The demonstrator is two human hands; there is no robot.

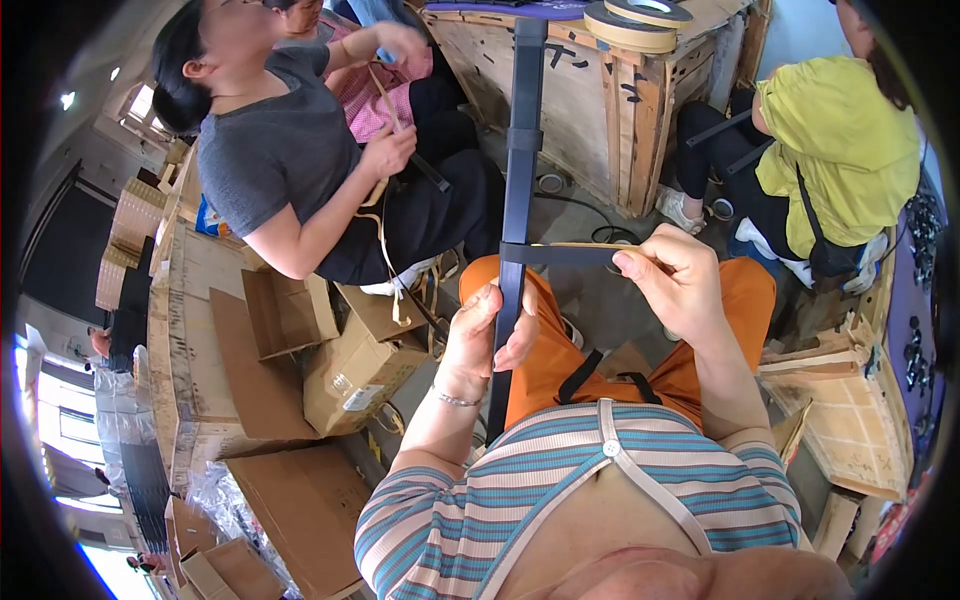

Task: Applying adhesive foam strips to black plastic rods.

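Observation:
A long black rectangular bar (520,185) stands almost upright before me, running from my lap toward the wooden crate. My left hand (492,330) is closed around its lower part, thumb on one side and fingers on the other. A black band (524,139) is wrapped around the bar higher up. Just above my left hand, a black tape strip (570,255) with a yellowish edge goes around the bar and stretches out to the right. Its free end is pinched between thumb and fingers of my right hand (678,280).
Tape rolls (630,35) lie on the wooden crate (570,130) ahead. A person in a grey shirt (275,150) sits at the left holding a pale strip; another in yellow (840,150) sits at the right. Open cardboard boxes (365,370) stand at my left, a wooden box (840,410) at my right.

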